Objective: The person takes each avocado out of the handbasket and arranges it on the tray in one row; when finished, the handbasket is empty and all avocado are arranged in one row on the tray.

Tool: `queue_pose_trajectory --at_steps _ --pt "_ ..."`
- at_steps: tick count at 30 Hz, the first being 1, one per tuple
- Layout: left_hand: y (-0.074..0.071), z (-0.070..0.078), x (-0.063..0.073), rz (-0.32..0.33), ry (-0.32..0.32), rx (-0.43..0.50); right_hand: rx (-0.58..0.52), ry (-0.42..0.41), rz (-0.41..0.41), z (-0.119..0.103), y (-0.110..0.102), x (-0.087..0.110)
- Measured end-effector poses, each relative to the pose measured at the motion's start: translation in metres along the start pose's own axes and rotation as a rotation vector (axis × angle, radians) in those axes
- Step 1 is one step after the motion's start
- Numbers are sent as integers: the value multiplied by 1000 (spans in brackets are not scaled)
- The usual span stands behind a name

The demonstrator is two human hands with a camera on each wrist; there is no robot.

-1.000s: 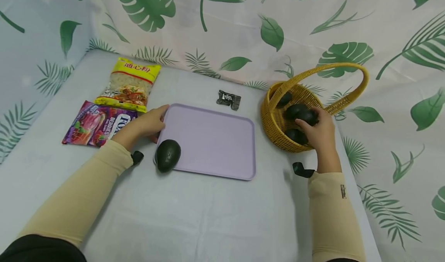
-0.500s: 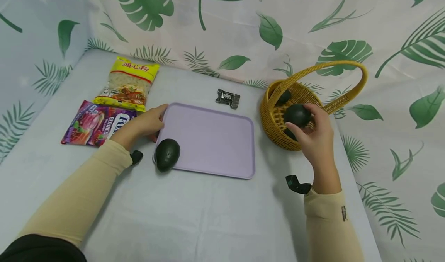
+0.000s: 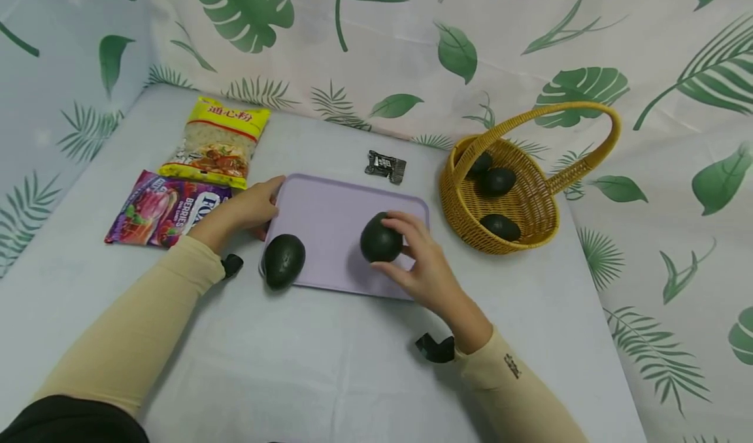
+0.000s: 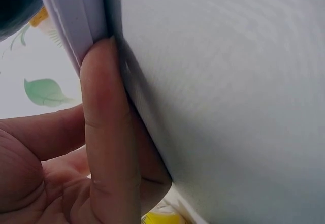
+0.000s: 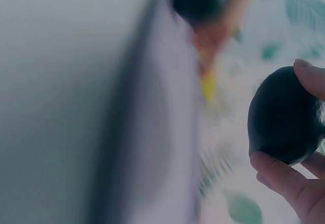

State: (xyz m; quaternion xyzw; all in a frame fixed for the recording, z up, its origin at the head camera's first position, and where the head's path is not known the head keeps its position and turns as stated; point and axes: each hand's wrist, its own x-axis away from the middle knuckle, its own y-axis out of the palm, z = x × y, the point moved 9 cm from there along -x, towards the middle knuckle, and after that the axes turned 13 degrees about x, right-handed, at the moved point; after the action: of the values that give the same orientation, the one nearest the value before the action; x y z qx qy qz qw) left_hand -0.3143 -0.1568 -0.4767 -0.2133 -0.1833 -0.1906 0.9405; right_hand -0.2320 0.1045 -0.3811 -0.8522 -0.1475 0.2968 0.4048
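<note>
In the head view, my right hand holds a dark green avocado between thumb and fingers, above the right part of the lilac tray. The right wrist view shows the same avocado with fingertips at both of its ends. At the tray's left edge, my left hand grips the rim; in the left wrist view a digit presses against the tray's outer wall. A second avocado lies over the tray's near left corner.
To the right stands a yellow wicker basket with a tall handle and three avocados inside. Behind the tray lies a small black wrapped packet. A yellow pasta bag and a purple berries packet lie left, beside the left hand.
My right hand has lifted an avocado out of the basket and carried it left over the tray. The left hand has stayed at the tray's left edge.
</note>
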Motion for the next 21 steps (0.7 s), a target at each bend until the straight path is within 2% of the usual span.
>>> queue_pose_trajectory --at_steps 4,8,21 --pt "1 0 0 -4 6 2 -34 -101 -100 -19 41 0" --pt "2 1 0 -8 9 -5 -12 -167 -155 -30 66 0" --pt "-1 -2 -2 3 2 -4 -5 -177 -212 -35 91 -7"
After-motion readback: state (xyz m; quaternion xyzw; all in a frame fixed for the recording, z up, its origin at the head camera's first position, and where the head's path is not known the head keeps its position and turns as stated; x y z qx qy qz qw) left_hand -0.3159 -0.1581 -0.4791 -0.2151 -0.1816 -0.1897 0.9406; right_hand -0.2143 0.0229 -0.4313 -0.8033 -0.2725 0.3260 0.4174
